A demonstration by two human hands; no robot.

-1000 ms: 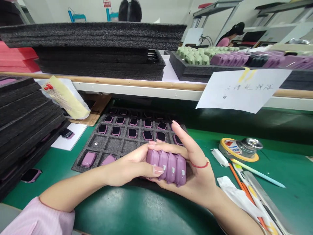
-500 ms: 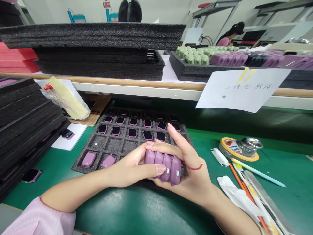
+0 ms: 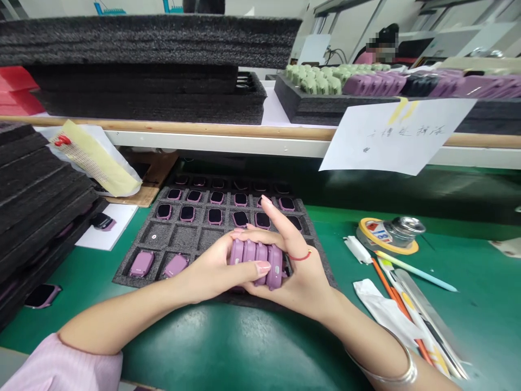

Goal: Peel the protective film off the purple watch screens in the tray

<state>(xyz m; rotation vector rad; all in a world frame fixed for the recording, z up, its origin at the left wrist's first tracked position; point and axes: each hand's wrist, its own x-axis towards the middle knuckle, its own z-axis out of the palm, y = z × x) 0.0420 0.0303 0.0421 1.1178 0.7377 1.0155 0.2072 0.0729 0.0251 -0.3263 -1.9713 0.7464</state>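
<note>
Watch cases (image 3: 249, 251), purple, smooth, round-cornered, four in a side-by-side row, pale oval inset showing on the rightmost; located above the black foam tray's (image 3: 183, 237) near part, clasped between left hand (image 3: 214, 271), thumb pressed across, and curled right hand (image 3: 307, 282).

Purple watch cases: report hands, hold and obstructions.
Left hand gripping, thumb across the front; right hand holding too. Four purple watch cases visible, side by side. Foam tray behind the hands; nothing visibly blocking them.
</note>
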